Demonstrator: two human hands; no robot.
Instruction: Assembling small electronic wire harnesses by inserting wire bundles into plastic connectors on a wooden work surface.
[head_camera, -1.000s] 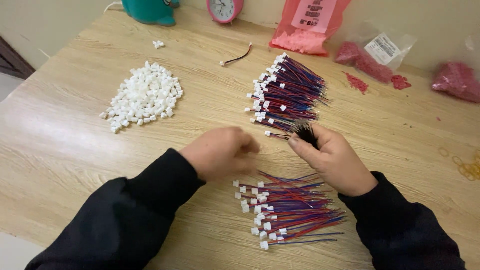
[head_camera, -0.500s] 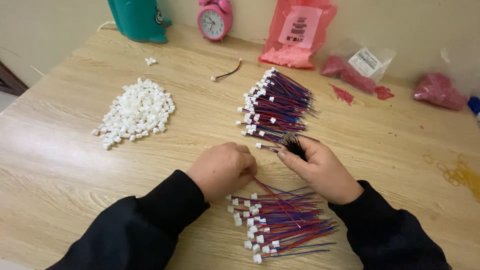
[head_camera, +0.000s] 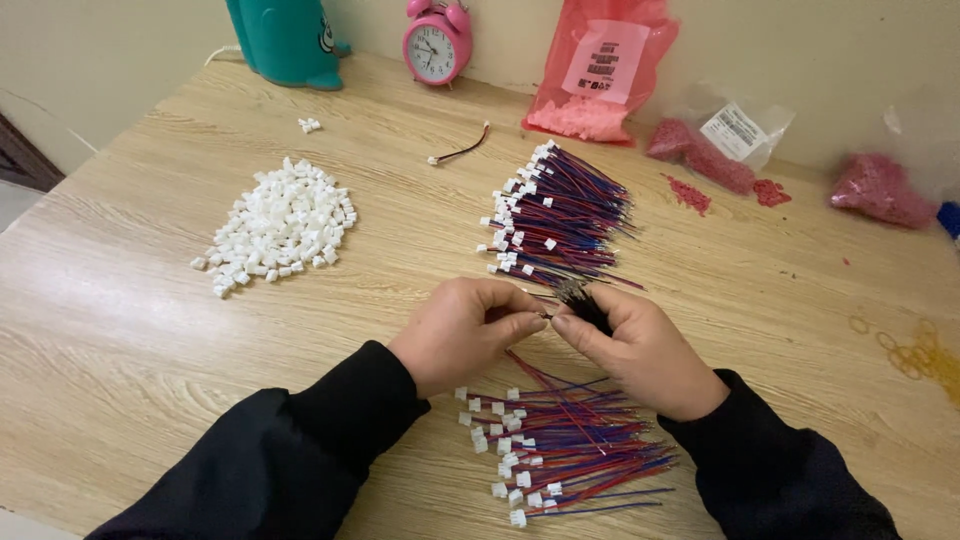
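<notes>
Together, the left hand (head_camera: 462, 333) and right hand (head_camera: 640, 348) pinch a thin red-and-blue wire lead (head_camera: 545, 375) between fingertips. Its loose ends trail onto a bundle of matching wires with white plastic connectors (head_camera: 560, 455).

Both my forearms come in from the bottom edge, black sleeves down to the wrists. My left hand (head_camera: 462, 332) is curled, knuckles up, thumb & forefinger pinched w/ tips pointing right. My right hand (head_camera: 640, 350) is angled in from the other side, back facing up, fingers bent, thumb & index pinched. Fingertips of both hands meet at centre, just touching.
</notes>
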